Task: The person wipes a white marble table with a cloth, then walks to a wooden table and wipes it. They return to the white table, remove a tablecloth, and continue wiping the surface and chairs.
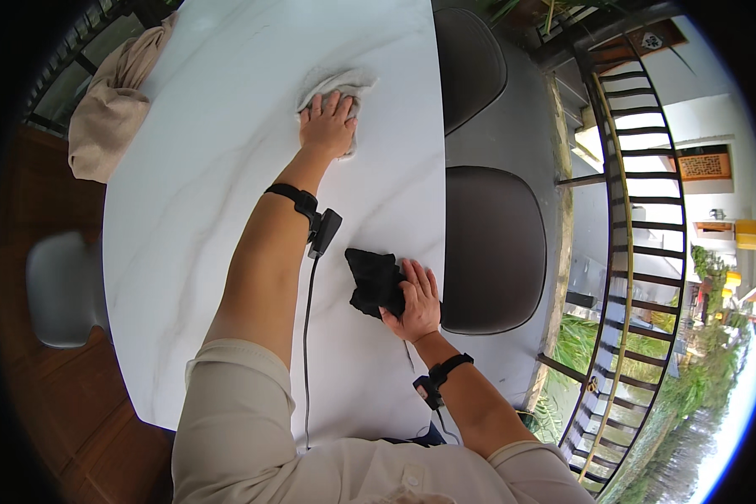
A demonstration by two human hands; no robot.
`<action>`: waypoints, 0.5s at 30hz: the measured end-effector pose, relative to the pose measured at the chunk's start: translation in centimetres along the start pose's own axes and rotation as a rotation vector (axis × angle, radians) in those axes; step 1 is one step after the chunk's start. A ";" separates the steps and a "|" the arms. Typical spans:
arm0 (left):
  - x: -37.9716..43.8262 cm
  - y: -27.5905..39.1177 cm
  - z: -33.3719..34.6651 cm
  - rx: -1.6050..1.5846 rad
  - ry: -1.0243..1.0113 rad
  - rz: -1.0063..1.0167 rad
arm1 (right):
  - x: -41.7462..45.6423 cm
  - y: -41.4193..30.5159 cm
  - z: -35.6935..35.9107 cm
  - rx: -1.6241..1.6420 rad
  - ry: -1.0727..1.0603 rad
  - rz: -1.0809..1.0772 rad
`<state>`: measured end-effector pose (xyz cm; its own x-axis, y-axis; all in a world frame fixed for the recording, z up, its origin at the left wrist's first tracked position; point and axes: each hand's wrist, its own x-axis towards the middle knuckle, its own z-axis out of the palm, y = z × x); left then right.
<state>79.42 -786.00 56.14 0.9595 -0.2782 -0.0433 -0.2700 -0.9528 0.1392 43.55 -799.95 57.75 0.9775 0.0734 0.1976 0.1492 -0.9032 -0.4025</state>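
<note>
My left hand point(329, 126) lies flat, fingers spread, on a crumpled light grey cloth point(346, 80) on the white marble-patterned table point(214, 157). Closer to my body, near the table's right edge, my right hand point(417, 302) rests at the right side of a bunched black cloth point(375, 280). Its thumb touches the cloth's lower edge, while the other fingers point away from me along the cloth's right side; whether they grip it is unclear. Both wrists carry black straps with small devices and cables.
Two dark padded chairs point(494, 252) stand against the table's right side, a railing point(649, 227) beyond them. A pale chair point(63, 290) is at the left. Beige fabric point(110, 120) hangs at the table's far left edge. A black cable point(307, 353) runs beside my left arm.
</note>
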 end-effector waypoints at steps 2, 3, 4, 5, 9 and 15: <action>-0.9 -5.1 -0.5 0.041 0.004 -0.180 | 0.0 0.2 0.2 -0.016 0.028 -0.012; -2.1 -8.7 -0.8 0.039 -0.005 -0.267 | 0.0 0.2 0.3 -0.027 0.032 -0.017; -3.9 -12.3 -1.1 0.031 0.014 -0.344 | 0.0 0.3 0.5 -0.029 0.046 -0.024; -6.1 -16.0 -1.5 0.026 0.017 -0.422 | 0.0 0.2 0.7 -0.023 0.064 -0.035; -17.7 -27.9 -1.6 0.035 0.082 -0.686 | 0.2 0.1 0.7 -0.035 0.091 -0.042; -36.8 -39.3 0.0 0.120 0.133 -0.985 | 0.2 -0.6 0.9 -0.075 0.082 0.016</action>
<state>54.74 -738.34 52.27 0.7590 0.6506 0.0268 0.6508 -0.7592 -0.0004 43.81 -799.01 57.25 0.9637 0.0270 0.2655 0.1195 -0.9331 -0.3391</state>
